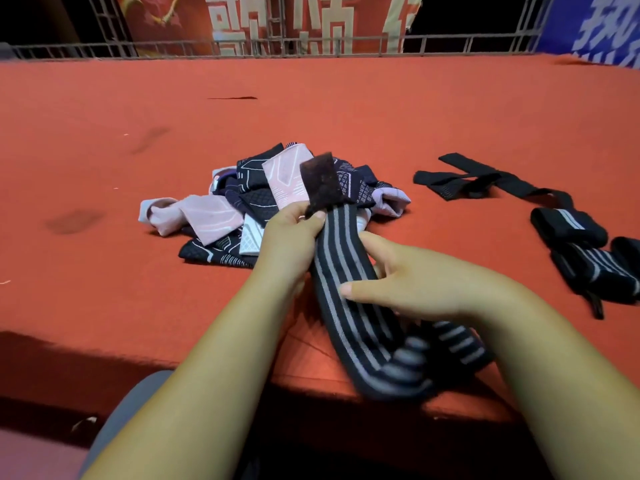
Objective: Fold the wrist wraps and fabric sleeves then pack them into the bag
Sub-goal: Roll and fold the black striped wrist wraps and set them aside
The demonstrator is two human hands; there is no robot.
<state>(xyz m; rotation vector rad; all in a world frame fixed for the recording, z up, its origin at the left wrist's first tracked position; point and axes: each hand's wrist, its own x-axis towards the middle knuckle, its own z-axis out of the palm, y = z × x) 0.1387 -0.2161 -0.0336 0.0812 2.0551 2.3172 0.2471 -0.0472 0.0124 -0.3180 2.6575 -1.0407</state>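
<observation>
A long black elastic wrist wrap with grey lengthwise stripes (343, 271) is held above the near edge of the table, running from upper centre down to lower right. Its lower end is blurred, so the way it doubles back there is hard to make out. Its upper end carries a dark fuzzy fastening patch (320, 183) that stands up, tilted, in front of the pile behind.

The left hand (291, 237) pinches the wrap just under that patch, with the thumb on the striped face and the other fingers curled behind it, out of sight. The right hand (408, 275) holds the wrap's middle: its thumb lies flat across the stripes, the index finger stretches along the far edge, and the remaining fingers are hidden behind the strap.

Just beyond the hands lies a loose heap of pink and navy patterned fabric sleeves (242, 199), overlapping so that single pieces cannot be counted. To the right, well apart, lie flat black straps (485, 178) and bundled black grey-striped wraps (568, 226), the nearest ones cut off by the frame edge. All rest on a red cloth-covered table (311, 109). Behind it stand a metal railing (207, 50) and a red banner (277, 22), cropped at the top.
</observation>
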